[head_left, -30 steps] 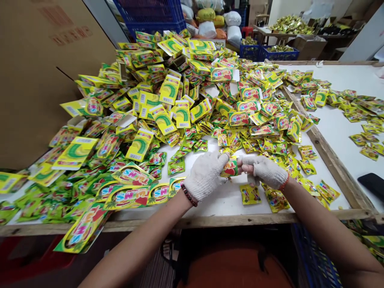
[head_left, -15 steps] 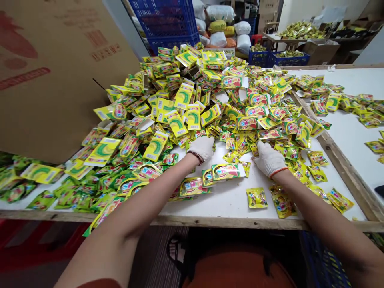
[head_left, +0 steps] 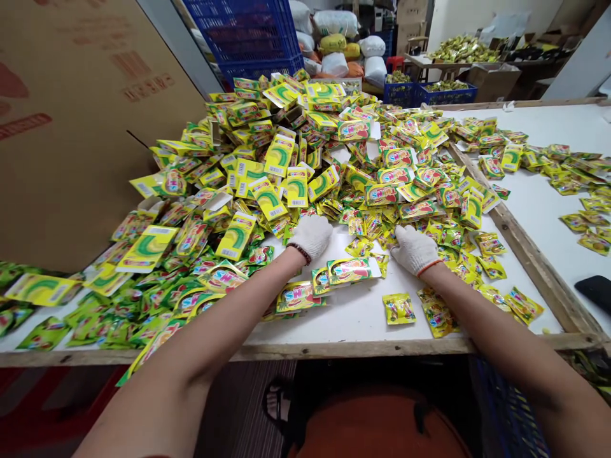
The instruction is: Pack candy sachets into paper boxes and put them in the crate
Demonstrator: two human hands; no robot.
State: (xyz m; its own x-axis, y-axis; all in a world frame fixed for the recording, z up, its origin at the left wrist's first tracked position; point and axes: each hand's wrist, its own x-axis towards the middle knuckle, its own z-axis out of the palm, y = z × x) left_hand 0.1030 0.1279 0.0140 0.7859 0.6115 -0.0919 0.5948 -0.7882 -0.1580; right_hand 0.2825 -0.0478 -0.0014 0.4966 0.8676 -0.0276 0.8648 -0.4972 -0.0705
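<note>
My left hand [head_left: 311, 236] and my right hand [head_left: 414, 250] wear white knit gloves, and a beaded bracelet circles my left wrist. The left glove rests at the near edge of a large heap of yellow-green foil snack packets and flat cartons [head_left: 286, 165]. The right glove sits on the white tabletop [head_left: 356, 315] beside small loose packets. Between them, just nearer to me, lies a printed packet with a white tab [head_left: 348, 271]. Neither glove shows a held item, though the curled left fingers partly hide what lies beneath them.
A large cardboard sheet [head_left: 76, 127] rises along the left of the heap. A wooden rail [head_left: 529, 254] divides this table from another white table holding more packets and a black phone [head_left: 596, 292]. Blue crates and white sacks stand behind.
My hands were together on a packet a second ago. They have let it go, moved apart and reached forward to the heap's edge, then eased slightly back toward me.
</note>
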